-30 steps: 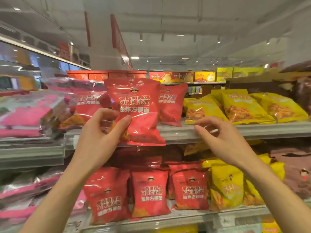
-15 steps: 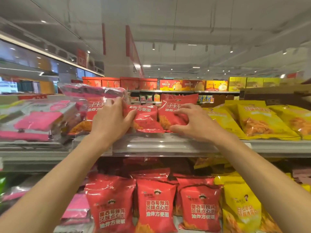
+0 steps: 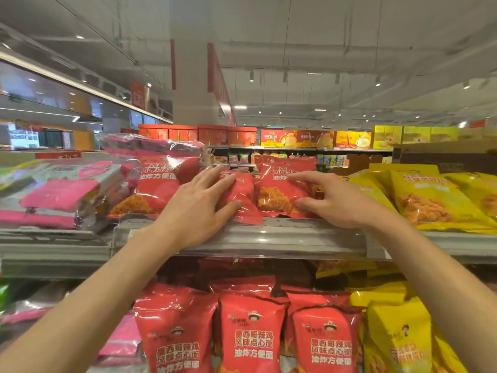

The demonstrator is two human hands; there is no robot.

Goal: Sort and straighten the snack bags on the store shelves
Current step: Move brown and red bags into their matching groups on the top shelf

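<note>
On the upper shelf (image 3: 269, 238) lie three red snack bags side by side. My left hand (image 3: 199, 208) rests on the middle red bag (image 3: 243, 192), fingers spread over its top and thumb at its front edge. My right hand (image 3: 333, 200) holds the right red bag (image 3: 279, 189), fingers on its top and thumb under its lower corner. A third red bag (image 3: 156, 184) leans to the left of my left hand. Yellow snack bags (image 3: 430, 200) lie to the right on the same shelf.
Pink and clear packs (image 3: 61, 192) fill the shelf to the left. On the lower shelf stand upright red bags (image 3: 250, 335) and yellow bags (image 3: 398, 337). Red and yellow boxes (image 3: 295, 138) line a far aisle's top.
The red bag that my left hand held up in the air now lies flat on the upper shelf. My right hand rose from the shelf edge onto the neighbouring red bag.
</note>
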